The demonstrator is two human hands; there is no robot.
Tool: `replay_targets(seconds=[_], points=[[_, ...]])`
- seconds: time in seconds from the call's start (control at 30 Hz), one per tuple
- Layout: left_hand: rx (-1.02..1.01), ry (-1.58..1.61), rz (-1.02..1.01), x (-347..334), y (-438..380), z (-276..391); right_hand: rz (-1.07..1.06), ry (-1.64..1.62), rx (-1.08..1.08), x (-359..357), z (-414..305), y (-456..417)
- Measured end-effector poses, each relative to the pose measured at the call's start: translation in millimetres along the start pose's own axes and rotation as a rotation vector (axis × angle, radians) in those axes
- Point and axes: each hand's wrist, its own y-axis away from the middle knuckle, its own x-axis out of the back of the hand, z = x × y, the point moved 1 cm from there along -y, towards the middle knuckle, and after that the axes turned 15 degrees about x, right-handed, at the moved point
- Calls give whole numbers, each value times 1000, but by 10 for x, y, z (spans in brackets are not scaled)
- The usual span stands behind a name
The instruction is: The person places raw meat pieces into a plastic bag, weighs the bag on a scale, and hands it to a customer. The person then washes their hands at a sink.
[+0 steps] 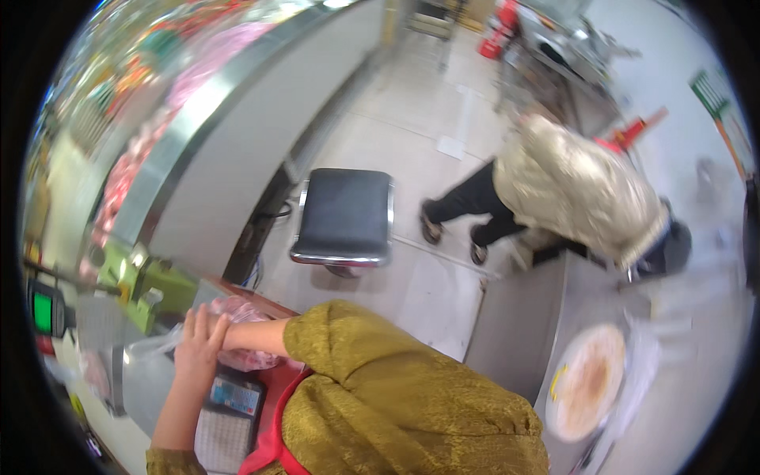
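Observation:
My left hand point(199, 344) reaches up from the bottom of the view, back of the hand upward, and crosses over my right wrist. Its fingers are slightly spread. Clear plastic film point(155, 343) stretches leftward from beside it. My right forearm point(258, 336) comes in from the right; the hand at its end is mostly hidden behind the left. Under that forearm is a clear plastic bag point(252, 359) with pinkish-red contents, perhaps meat. A scale with a keypad point(234, 396) sits just below the bag on a red surface point(279, 380). What grips the film is unclear.
A green metal device point(157, 291) stands beyond my hands, near a green-lit display point(43, 312). A black padded stool point(345, 217) is on the tiled floor. Another person in a shiny beige jacket point(576, 184) bends near a steel counter point(522, 309) bearing a round board point(588, 380).

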Motion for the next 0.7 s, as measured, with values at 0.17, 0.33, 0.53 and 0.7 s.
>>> replay_targets(seconds=[0.17,0.33,0.53,0.7], points=[[-44,-82,2,-107,10,-223,83,103,43,-49,-194,-12],[-157,-186,109,-157,-39,-339,180,233,93,-41,-219,-5],[-163,-186,48,-229,-107,-446,145,72,-17,10,-19,-132],[-174,-162,-40,-292,-161,-534,278,-258,34,120,-215,-4]])
